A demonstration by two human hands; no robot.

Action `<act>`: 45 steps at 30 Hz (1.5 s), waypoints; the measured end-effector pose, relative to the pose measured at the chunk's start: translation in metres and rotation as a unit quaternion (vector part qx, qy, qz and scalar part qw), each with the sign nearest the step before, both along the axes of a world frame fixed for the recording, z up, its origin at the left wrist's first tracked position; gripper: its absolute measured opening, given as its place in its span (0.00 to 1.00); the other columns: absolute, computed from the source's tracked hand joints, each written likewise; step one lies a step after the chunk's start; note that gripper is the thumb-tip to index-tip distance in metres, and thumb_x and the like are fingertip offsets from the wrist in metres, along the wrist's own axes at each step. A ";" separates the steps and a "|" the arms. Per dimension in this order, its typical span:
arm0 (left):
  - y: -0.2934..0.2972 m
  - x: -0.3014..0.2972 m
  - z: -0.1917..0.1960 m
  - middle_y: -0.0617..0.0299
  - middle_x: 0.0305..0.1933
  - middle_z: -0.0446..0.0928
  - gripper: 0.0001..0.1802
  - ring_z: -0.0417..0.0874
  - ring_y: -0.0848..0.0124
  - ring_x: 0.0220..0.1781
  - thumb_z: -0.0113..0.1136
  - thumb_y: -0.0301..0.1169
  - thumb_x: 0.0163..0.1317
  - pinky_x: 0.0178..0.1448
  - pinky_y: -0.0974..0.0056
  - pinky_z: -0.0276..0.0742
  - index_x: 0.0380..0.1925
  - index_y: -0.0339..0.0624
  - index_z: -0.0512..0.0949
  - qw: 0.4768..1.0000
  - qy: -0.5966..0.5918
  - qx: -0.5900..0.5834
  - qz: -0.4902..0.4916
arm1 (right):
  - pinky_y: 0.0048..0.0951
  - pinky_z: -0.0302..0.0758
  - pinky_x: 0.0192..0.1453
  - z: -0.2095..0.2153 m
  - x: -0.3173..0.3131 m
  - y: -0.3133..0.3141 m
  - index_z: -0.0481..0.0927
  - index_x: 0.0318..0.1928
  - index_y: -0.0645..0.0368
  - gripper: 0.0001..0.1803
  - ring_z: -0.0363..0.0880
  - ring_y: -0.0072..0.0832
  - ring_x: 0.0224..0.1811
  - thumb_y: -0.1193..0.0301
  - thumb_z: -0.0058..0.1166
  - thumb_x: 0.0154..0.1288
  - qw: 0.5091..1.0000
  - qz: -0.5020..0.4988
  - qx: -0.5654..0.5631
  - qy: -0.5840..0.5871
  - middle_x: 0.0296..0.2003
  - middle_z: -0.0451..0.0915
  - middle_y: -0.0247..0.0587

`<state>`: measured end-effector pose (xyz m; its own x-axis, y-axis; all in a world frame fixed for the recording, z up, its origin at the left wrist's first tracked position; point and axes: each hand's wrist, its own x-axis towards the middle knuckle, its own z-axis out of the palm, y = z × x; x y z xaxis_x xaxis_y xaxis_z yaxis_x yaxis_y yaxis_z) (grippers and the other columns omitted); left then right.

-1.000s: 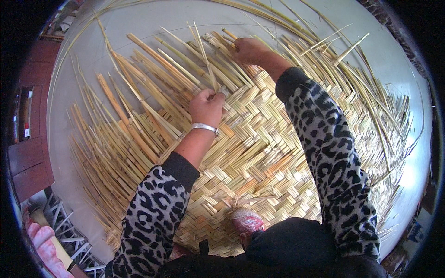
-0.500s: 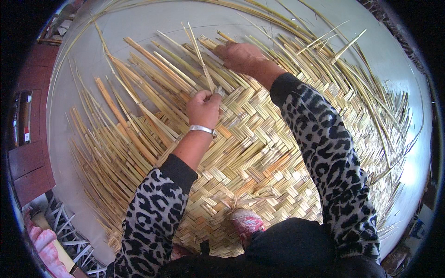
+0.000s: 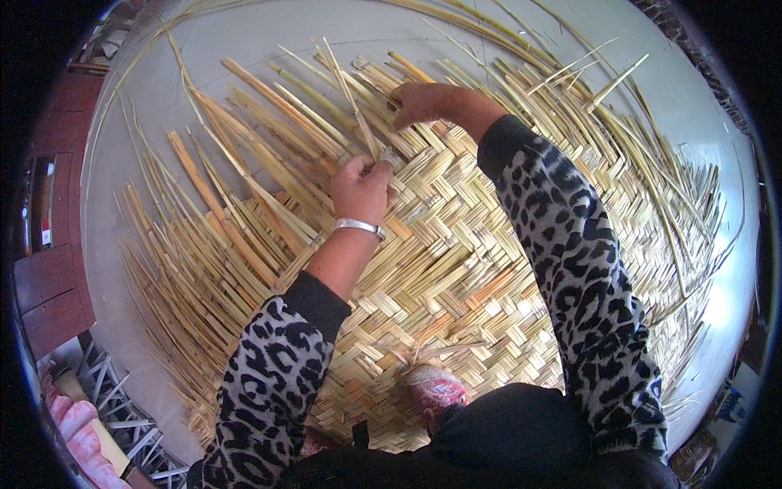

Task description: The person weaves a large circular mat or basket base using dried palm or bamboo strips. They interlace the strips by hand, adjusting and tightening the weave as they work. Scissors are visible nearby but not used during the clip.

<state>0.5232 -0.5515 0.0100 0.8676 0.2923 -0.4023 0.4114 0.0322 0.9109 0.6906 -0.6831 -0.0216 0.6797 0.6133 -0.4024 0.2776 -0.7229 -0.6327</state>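
Note:
A broad mat (image 3: 456,236) of split reed strips lies on the floor, woven in a slanting pattern. My left hand (image 3: 358,191) is closed at the weave's far left edge, pinching the base of an upright, bent reed strip (image 3: 346,88). Farther off and to the right, my right hand (image 3: 429,104) curls down over the ends of several reed strips (image 3: 373,75), thumb toward me. Its fingertips are partly hidden among them. Unwoven strips (image 3: 236,236) fan out from the mat's left side.
My patterned shoe (image 3: 436,389) rests on the mat's near part. Long loose reeds (image 3: 603,73) stick out at the far right. Grey floor (image 3: 269,28) surrounds the mat. At the left stand dark red wooden furniture (image 3: 61,187) and a white lattice-like pile (image 3: 122,416).
My right hand has shifted slightly right and toward me, its wrist arching and its thumb now showing. My left hand keeps its hold in nearly the same place.

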 end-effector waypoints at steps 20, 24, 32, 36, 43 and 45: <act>-0.008 0.013 -0.025 0.58 0.25 0.78 0.10 0.80 0.71 0.18 0.60 0.29 0.61 0.17 0.69 0.73 0.35 0.30 0.76 0.997 0.031 0.007 0.077 | 0.35 0.73 0.50 0.000 -0.030 -0.020 0.82 0.48 0.59 0.25 0.79 0.31 0.40 0.54 0.63 0.57 0.977 -0.102 0.180 0.052 0.38 0.84 0.43; -0.004 0.024 -0.037 0.59 0.26 0.79 0.11 0.80 0.71 0.19 0.59 0.30 0.61 0.19 0.68 0.74 0.38 0.33 0.79 0.987 0.026 0.144 -0.060 | 0.30 0.72 0.51 0.005 -0.034 -0.024 0.82 0.49 0.60 0.23 0.76 0.24 0.42 0.57 0.63 0.60 0.937 -0.098 0.282 0.179 0.39 0.83 0.38; 0.011 0.049 -0.045 0.62 0.27 0.79 0.13 0.76 0.73 0.16 0.58 0.31 0.61 0.19 0.67 0.73 0.43 0.36 0.80 0.964 0.081 0.158 -0.200 | 0.26 0.74 0.41 0.004 -0.035 -0.039 0.84 0.45 0.59 0.18 0.76 0.21 0.34 0.61 0.63 0.59 0.947 -0.182 0.237 0.123 0.32 0.82 0.32; 0.010 0.052 -0.039 0.63 0.30 0.79 0.13 0.76 0.73 0.17 0.57 0.31 0.62 0.20 0.67 0.73 0.44 0.37 0.80 0.974 0.118 0.075 -0.181 | 0.25 0.73 0.36 -0.002 -0.041 -0.040 0.82 0.48 0.61 0.18 0.73 0.19 0.29 0.61 0.58 0.64 0.939 -0.218 0.262 0.050 0.29 0.80 0.33; 0.003 0.050 -0.030 0.58 0.26 0.81 0.11 0.80 0.71 0.19 0.62 0.30 0.59 0.21 0.66 0.74 0.38 0.34 0.82 0.970 0.130 0.124 -0.162 | 0.27 0.78 0.38 -0.007 -0.051 -0.056 0.82 0.45 0.62 0.13 0.80 0.22 0.30 0.68 0.59 0.63 0.937 -0.269 0.221 0.007 0.31 0.83 0.39; -0.001 0.050 -0.031 0.58 0.25 0.80 0.11 0.80 0.71 0.19 0.63 0.30 0.59 0.21 0.65 0.74 0.37 0.34 0.82 0.962 0.136 0.153 -0.181 | 0.27 0.78 0.38 -0.010 -0.057 -0.061 0.82 0.43 0.62 0.11 0.82 0.23 0.30 0.71 0.59 0.62 0.940 -0.259 0.221 -0.005 0.30 0.84 0.40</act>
